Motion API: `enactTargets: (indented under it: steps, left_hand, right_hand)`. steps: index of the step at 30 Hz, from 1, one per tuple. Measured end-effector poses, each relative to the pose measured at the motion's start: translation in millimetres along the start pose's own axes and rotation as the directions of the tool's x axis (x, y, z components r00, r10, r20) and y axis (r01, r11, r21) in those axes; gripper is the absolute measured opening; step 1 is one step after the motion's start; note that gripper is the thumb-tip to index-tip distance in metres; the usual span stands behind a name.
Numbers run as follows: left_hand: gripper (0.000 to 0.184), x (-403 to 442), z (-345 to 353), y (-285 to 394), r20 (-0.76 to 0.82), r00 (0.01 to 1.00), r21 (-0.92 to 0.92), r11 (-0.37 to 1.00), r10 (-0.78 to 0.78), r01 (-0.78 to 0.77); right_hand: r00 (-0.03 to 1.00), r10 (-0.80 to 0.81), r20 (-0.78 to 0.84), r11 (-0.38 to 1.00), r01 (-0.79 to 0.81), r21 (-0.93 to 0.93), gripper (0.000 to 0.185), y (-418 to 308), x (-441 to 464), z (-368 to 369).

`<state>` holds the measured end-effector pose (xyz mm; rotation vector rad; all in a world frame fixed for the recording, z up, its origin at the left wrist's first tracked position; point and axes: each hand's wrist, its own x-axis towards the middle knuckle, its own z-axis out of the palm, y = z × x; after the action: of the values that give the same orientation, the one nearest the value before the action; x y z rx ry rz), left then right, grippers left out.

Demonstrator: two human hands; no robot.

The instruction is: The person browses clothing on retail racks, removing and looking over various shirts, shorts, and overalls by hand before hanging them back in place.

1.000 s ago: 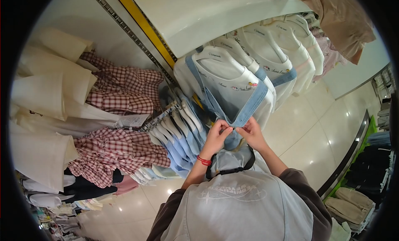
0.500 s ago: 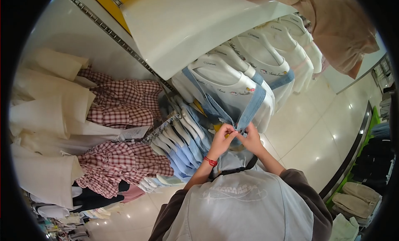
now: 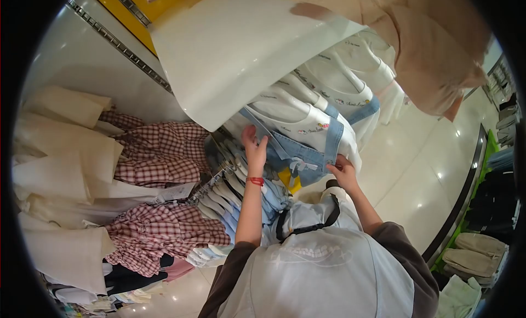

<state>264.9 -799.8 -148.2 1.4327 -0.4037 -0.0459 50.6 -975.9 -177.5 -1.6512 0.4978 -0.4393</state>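
A blue denim overall garment [image 3: 296,149] with a pale bow hangs over a white shirt [image 3: 279,111] that has small embroidered lettering and figures at its neckline. My right hand [image 3: 343,171] pinches the denim at the bib's right corner, by the strap's fastening. On the other side, my left hand [image 3: 255,148], with a red bracelet at the wrist, is raised beside the left strap. Its thumb and fingers are apart, and I see nothing held in it. Whether its fingertips touch the strap is unclear.
A white shelf panel [image 3: 241,49] juts out above the hanging white shirts. Blue clothes on hangers [image 3: 219,195] hang to the left, near red checked garments [image 3: 164,148] and cream ones [image 3: 60,148]. Beige fabric [image 3: 433,49] hangs at upper right. Folded clothes [image 3: 474,249] lie at far right.
My hands were together at the strap's end and have parted: the left moved up and left, the right moved right to the bib corner. The denim bib is now spread flat, showing its bow.
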Motion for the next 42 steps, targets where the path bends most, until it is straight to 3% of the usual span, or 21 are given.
enactTargets:
  steps: [2,4,6,7,11,12,14,15,18,21,25,27,34,36,39,42]
  left_hand:
    - [0.041,10.1,6.8,8.1,0.107,0.990,-0.105,0.989,-0.091,0.102]
    - [0.030,15.4,-0.4,-1.5,0.282,0.937,-0.050,0.972,-0.206,0.229]
    - [0.011,5.8,2.7,9.5,0.367,0.896,-0.034,0.959,-0.251,0.283]
    - [0.014,-2.1,1.4,10.3,0.384,0.891,-0.041,0.959,-0.244,0.281]
    - [0.016,-36.1,-5.8,17.1,0.396,0.886,-0.103,0.948,-0.239,0.302]
    - [0.015,-47.6,-5.1,18.1,0.378,0.896,-0.165,0.935,-0.235,0.315]
    - [0.019,-70.1,-3.0,26.0,0.332,0.916,-0.247,0.916,-0.226,0.316]
    - [0.019,-80.7,-1.3,28.7,0.310,0.924,-0.282,0.907,-0.222,0.313]
    - [0.020,-105.8,0.4,29.8,0.279,0.945,-0.357,0.896,-0.167,0.264]
    - [0.020,-116.2,-1.8,38.7,0.272,0.948,-0.297,0.922,-0.168,0.248]
    - [0.014,-118.0,-6.0,55.9,0.251,0.943,-0.269,0.921,-0.217,0.283]
    - [0.010,-119.4,-12.9,51.4,0.210,0.942,-0.169,0.939,-0.262,0.299]
    - [0.009,-119.1,-17.3,50.9,0.187,0.972,-0.008,0.989,-0.141,0.145]
    - [0.010,-119.3,-19.1,52.0,0.223,0.959,-0.046,0.981,-0.175,0.190]
    - [0.011,-119.6,-18.3,62.5,0.248,0.942,-0.100,0.961,-0.226,0.257]
    - [0.010,-121.2,-20.7,62.1,0.249,0.934,-0.104,0.951,-0.258,0.291]
  right_hand:
    - [0.997,0.060,-0.041,0.996,-0.063,-0.068,0.017,-5.2,4.6,-6.7]
    - [0.993,0.074,-0.096,0.977,-0.092,-0.194,0.019,-13.2,6.9,-13.8]
    - [0.968,0.045,-0.246,0.996,-0.063,-0.066,0.019,-17.0,7.5,-13.4]
    - [0.947,0.040,-0.320,0.999,-0.044,-0.004,0.020,-17.4,6.4,-12.8]
    - [0.835,-0.273,-0.478,0.961,0.255,-0.104,0.019,-13.4,-6.0,-9.1]
    - [0.882,-0.258,-0.394,0.964,0.206,-0.170,0.020,-23.9,-13.9,-5.1]
    - [0.964,-0.230,-0.132,0.971,0.219,-0.091,0.018,-38.3,-22.4,11.2]
    - [0.976,-0.218,0.005,0.975,0.217,-0.050,0.017,-46.2,-25.8,21.0]
    - [0.943,-0.282,0.176,0.952,0.298,-0.073,0.017,-85.6,-16.3,54.0]
    - [0.908,-0.374,0.187,0.917,0.392,-0.071,0.026,-83.8,-4.1,73.2]
    - [0.920,-0.119,0.373,0.992,0.094,0.083,0.017,-85.3,-1.7,78.9]
    - [0.901,-0.010,0.433,0.992,-0.044,0.115,0.014,-87.6,-1.6,80.4]
    - [0.849,-0.008,0.528,1.000,0.000,0.016,0.009,-100.3,2.6,78.7]
    - [0.850,-0.025,0.527,0.999,0.000,0.047,0.009,-93.3,3.6,79.7]
    - [0.828,0.009,0.561,0.961,-0.162,0.222,0.009,-95.2,2.4,79.6]
    - [0.830,0.006,0.558,0.954,-0.171,0.245,0.009,-93.3,1.3,81.3]
